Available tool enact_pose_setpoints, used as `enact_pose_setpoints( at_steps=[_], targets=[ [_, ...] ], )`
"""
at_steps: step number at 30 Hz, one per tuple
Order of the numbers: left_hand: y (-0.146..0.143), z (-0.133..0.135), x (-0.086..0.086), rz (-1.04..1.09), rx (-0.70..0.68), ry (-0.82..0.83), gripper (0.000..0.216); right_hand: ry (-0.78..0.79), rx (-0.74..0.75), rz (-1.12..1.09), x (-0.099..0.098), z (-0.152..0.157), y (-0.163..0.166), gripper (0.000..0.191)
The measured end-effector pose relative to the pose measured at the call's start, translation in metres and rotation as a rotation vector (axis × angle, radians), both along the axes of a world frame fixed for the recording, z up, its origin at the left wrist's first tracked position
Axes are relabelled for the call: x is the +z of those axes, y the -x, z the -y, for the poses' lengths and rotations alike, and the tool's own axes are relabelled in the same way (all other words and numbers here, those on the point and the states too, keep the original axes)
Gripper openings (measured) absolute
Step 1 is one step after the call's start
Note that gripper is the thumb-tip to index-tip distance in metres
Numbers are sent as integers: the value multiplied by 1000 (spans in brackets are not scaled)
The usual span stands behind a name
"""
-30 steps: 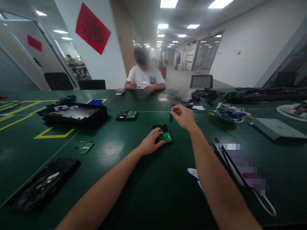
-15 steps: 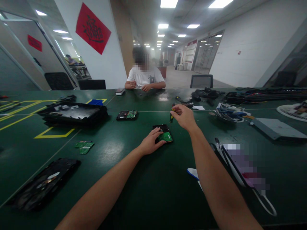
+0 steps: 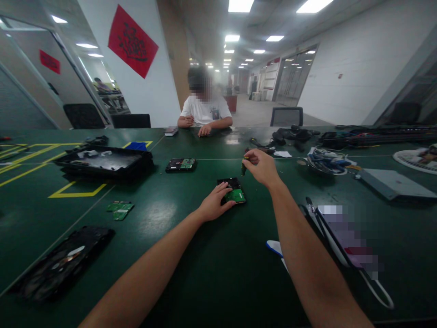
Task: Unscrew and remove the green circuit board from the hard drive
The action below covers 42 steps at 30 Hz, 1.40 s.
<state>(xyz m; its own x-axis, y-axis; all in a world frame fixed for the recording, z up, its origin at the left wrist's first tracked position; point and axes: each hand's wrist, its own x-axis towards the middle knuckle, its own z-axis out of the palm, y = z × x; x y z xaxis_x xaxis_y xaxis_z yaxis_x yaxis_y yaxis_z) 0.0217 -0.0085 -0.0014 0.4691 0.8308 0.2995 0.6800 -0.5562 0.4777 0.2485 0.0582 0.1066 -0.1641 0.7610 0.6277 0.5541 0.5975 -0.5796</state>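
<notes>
On the green table before me lies a hard drive [image 3: 238, 195] with its green circuit board facing up. My left hand [image 3: 215, 200] is laid over its left side, thumb along the near edge and fingers across the top, holding it against the table. Just beyond the drive's far right corner, my right hand [image 3: 262, 166] pinches a small screwdriver [image 3: 243, 169] with a dark and yellow handle, pointing roughly downward. Whether its tip touches anything is too small to tell. A second hard drive [image 3: 180, 164] rests farther back to the left.
Left are a black tray [image 3: 102, 166], loose green circuit boards [image 3: 120, 210] and a black casing [image 3: 64, 264]. Right are a cable bundle [image 3: 329, 161], a silver box [image 3: 398, 184] and a blue-and-white tool [image 3: 274, 246] near my forearm. Across the table sits a person [image 3: 206, 111].
My hands, the hard drive and the screwdriver stay nearly in place; the screwdriver has turned slightly. Across the table, the person's hand has shifted a little to the left.
</notes>
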Motion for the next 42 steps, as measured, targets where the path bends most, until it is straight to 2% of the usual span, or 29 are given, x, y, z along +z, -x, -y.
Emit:
enact_pose_setpoints(
  at_steps=[33, 42],
  targets=[
    [-1, 2, 2, 4, 4, 10, 63, -7, -6, 39, 5, 5, 1, 17],
    [0, 0, -1, 3, 13, 9, 65, 27, -16, -15, 4, 5, 2, 14]
  ],
)
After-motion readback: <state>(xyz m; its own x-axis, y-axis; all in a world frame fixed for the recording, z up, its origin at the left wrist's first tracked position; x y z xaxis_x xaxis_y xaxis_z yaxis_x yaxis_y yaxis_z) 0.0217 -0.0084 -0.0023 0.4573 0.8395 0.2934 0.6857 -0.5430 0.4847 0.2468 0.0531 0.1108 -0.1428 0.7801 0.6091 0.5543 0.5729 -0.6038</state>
